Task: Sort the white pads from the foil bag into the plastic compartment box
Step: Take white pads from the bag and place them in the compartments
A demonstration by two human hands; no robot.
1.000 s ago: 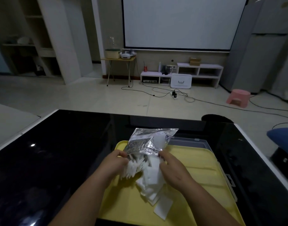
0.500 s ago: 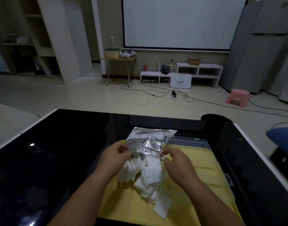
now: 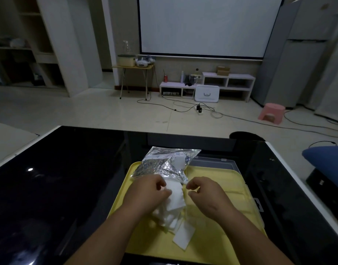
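Black table carries the yellow-topped plastic compartment box. On its top lie the white pads. The left hand pinches them. The right hand is curled, I cannot tell around what. Just behind lies the foil bag.

Head view. A plastic compartment box, yellow face up, lies at the near edge of a glossy black table. The foil bag rests on the box's far left corner. White pads lie heaped on the yellow face just nearer than the bag. The left hand pinches the uppermost pads. The right hand, fingers curled, sits beside the bag's near corner; whether they touch cannot be told.
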